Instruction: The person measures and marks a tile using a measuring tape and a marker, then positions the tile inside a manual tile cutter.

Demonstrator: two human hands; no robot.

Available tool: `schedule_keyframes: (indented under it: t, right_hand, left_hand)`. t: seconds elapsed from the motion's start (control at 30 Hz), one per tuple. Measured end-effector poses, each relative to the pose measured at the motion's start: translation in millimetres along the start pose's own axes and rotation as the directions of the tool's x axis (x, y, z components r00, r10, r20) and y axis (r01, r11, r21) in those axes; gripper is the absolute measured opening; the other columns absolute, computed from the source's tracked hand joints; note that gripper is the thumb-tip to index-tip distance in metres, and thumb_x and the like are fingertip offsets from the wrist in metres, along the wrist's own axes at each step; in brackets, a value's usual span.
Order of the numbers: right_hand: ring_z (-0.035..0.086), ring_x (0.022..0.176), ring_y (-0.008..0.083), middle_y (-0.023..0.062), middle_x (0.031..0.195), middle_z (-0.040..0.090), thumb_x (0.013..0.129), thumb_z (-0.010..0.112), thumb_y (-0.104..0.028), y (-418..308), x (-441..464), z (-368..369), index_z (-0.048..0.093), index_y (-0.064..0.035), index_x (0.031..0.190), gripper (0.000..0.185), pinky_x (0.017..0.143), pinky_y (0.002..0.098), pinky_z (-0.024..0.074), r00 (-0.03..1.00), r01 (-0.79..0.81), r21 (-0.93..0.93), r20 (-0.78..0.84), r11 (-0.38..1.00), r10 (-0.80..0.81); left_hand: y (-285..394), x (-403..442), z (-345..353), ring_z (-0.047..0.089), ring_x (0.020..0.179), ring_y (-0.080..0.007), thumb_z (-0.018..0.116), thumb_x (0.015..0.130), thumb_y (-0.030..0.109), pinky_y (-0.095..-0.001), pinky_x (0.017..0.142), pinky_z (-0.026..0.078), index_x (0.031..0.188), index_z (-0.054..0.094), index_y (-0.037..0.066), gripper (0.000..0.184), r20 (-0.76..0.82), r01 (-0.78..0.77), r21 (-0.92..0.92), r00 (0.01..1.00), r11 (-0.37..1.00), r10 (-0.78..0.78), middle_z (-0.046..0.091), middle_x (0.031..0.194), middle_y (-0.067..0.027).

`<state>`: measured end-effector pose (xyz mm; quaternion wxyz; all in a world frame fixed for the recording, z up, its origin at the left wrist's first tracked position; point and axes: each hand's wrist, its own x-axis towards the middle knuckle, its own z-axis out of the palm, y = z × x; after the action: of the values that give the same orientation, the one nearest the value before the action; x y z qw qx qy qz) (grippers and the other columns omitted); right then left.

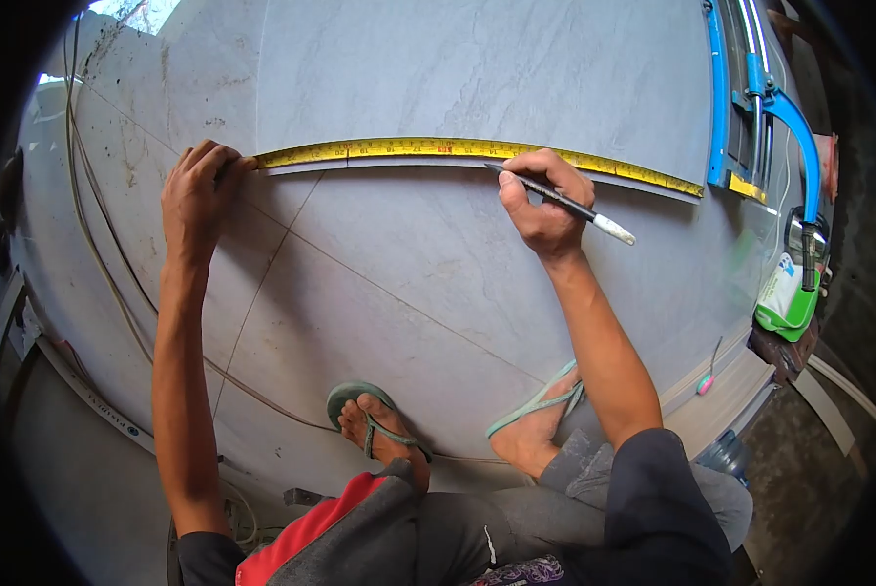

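Observation:
A large grey tile (438, 78) lies on the floor. A yellow tape measure (399, 149) is stretched along its near edge. My left hand (201, 181) is closed on the tape's left end, at the tile's corner; any case inside the fingers is hidden. The blade runs right to the tile's other corner. In my right hand (547, 207) is a black pencil (567, 202) with a white-wrapped end. Its tip points left, at the tile's edge just below the tape. The side of this hand covers part of the blade.
A blue tile cutter (758, 98) stands at the right, its handle curving toward me. Below it sits a green-and-white package (788, 298). Cables (94, 210) run down the left side. My sandalled feet (384, 430) rest on the tiled floor. A plastic bottle (724, 457) lies at lower right.

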<state>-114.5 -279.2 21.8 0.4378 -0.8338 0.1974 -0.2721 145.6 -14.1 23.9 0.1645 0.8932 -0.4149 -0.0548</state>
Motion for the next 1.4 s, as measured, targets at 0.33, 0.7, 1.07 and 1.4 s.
schedule_keyframes:
  t: [0.33,0.7,1.07,1.4]
  right_hand:
    - [0.063,0.057,0.0146,0.0067,0.068,0.065,0.072,0.069,-0.005,-1.7,3.5,11.5,0.064,-0.0038,0.077,0.007,0.053,0.0246,0.0491,0.996,0.078,0.038,0.046,0.996,-0.079]
    - [0.059,0.052,0.0122,0.0049,0.064,0.064,0.071,0.069,-0.003,11.3,13.0,28.0,0.064,-0.0054,0.073,0.006,0.047,0.0241,0.0463,0.987,0.151,0.039,0.055,0.988,-0.153]
    - [0.058,0.049,0.0123,0.0041,0.062,0.062,0.072,0.069,-0.006,13.0,13.7,26.9,0.063,-0.0063,0.073,0.006,0.045,0.0243,0.0454,0.981,0.185,-0.013,0.063,0.983,-0.184]
    - [0.058,0.049,0.0116,0.0035,0.062,0.062,0.073,0.070,-0.007,13.5,14.3,27.3,0.063,-0.0066,0.073,0.007,0.045,0.0238,0.0453,0.979,0.189,-0.033,0.078,0.981,-0.186]
  left_hand:
    - [-2.1,-3.2,3.6,0.060,0.081,-0.0222,0.070,0.081,0.021,-0.0350,0.073,0.047,0.083,0.067,0.006,0.016,-0.049,-0.049,0.026,0.998,0.998,0.050,0.064,0.084,-0.0022]
    - [-1.9,-2.5,2.1,0.059,0.079,-0.0211,0.071,0.080,0.021,-0.0341,0.072,0.047,0.084,0.068,0.007,0.015,-0.031,-0.014,0.018,0.999,1.000,0.014,0.064,0.083,-0.0020]
    - [-2.5,-1.0,1.2,0.060,0.079,-0.0229,0.069,0.083,0.020,-0.0329,0.071,0.048,0.085,0.067,0.004,0.016,0.010,0.014,-0.021,1.000,1.000,-0.014,0.064,0.085,-0.0054]
    - [-1.9,0.0,1.1,0.060,0.078,-0.0218,0.071,0.081,0.022,-0.0325,0.069,0.048,0.084,0.069,0.004,0.018,0.022,0.040,-0.029,0.999,0.999,-0.039,0.065,0.084,-0.0042]
